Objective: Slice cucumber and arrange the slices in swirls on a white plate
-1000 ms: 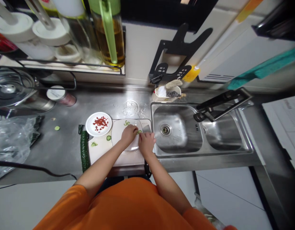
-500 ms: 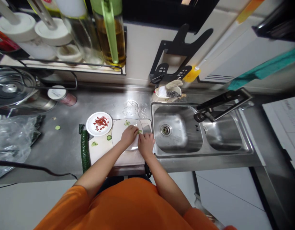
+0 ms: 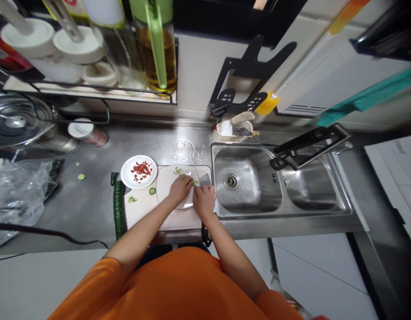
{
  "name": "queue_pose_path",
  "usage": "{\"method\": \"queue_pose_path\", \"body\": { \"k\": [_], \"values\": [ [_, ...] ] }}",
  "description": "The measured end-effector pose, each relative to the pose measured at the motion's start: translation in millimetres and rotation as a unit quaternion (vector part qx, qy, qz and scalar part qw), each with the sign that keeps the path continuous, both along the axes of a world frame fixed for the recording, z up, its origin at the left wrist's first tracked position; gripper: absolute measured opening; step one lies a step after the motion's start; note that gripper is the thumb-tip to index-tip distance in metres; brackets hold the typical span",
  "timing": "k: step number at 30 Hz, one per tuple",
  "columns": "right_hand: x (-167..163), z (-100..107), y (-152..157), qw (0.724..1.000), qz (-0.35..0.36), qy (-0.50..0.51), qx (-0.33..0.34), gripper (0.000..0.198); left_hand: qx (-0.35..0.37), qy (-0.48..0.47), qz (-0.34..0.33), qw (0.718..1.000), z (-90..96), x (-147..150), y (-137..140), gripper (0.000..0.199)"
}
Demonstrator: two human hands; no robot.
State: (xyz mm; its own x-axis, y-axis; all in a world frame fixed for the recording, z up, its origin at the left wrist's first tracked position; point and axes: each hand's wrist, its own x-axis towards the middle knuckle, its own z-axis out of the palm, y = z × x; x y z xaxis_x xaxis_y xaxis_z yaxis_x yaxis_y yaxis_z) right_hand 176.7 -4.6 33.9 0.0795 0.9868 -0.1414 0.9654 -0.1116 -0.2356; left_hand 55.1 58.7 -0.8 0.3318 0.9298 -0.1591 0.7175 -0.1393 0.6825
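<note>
Over the right side of a white square plate [image 3: 165, 186], my left hand [image 3: 180, 188] bends its fingers closed by small green cucumber pieces [image 3: 194, 182]. My right hand [image 3: 204, 198] meets it there, fingertips drawn together at the plate's edge; what either pinches is too small to make out. Cucumber slices in a fan [image 3: 178, 171] lie at the plate's far rim. Beneath the plate is a white cutting board [image 3: 139, 213], with a cucumber slice [image 3: 152, 191] and thin green scraps [image 3: 132, 200] on it. A knife blade [image 3: 205, 179] shows beyond my right hand.
A round plate of red bits [image 3: 124, 173] overlaps the board's far left corner. A cut cucumber [image 3: 119, 211] lies along the left edge. The double sink [image 3: 248, 178] is to the right; a plastic bag [image 3: 18, 195] and lidded pot [image 3: 18, 120] stand left. A shelf of bottles [image 3: 155, 53] overhangs the back.
The view has shifted very slightly. Both hands stay together over the plate's right side, with hardly any visible movement.
</note>
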Motion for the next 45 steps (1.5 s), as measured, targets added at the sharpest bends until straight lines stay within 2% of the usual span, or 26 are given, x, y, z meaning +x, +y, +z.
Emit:
{"method": "queue_pose_path", "body": {
  "k": [4,9,12,15,18,21,29,45],
  "values": [
    [0.5,0.1,-0.5,1.000,-0.005,0.003,-0.002,0.026,-0.003,-0.017,0.004,1.000,4.0,-0.9,1.3,0.021],
    [1.6,4.0,-2.1,1.000,-0.007,0.011,0.006,0.026,0.033,-0.037,0.022,0.999,20.5,-9.8,0.3,0.021],
    [2.6,7.5,-4.3,1.000,-0.009,0.017,0.012,0.024,0.071,-0.041,0.074,0.994,32.7,-34.1,-8.6,0.022],
    [2.3,9.4,-8.0,0.999,-0.003,0.025,0.020,0.023,0.092,-0.011,0.156,0.983,40.5,-72.1,-26.0,0.022],
    [-0.4,9.3,-12.2,0.999,0.012,0.031,0.036,0.021,0.078,0.050,0.229,0.969,40.2,-107.8,-47.0,0.022],
    [-5.6,8.2,-15.7,0.998,0.036,0.033,0.050,0.020,0.054,0.086,0.264,0.959,32.6,-126.6,-62.9,0.027],
    [-21.6,8.9,-22.7,0.995,0.075,0.040,0.048,0.017,0.047,0.098,0.251,0.962,13.3,-122.9,-64.0,0.031],
    [-28.1,13.6,-32.6,0.994,0.090,0.047,0.049,0.017,0.023,0.069,0.263,0.962,10.9,-121.7,-60.5,0.029]
  ]
}}
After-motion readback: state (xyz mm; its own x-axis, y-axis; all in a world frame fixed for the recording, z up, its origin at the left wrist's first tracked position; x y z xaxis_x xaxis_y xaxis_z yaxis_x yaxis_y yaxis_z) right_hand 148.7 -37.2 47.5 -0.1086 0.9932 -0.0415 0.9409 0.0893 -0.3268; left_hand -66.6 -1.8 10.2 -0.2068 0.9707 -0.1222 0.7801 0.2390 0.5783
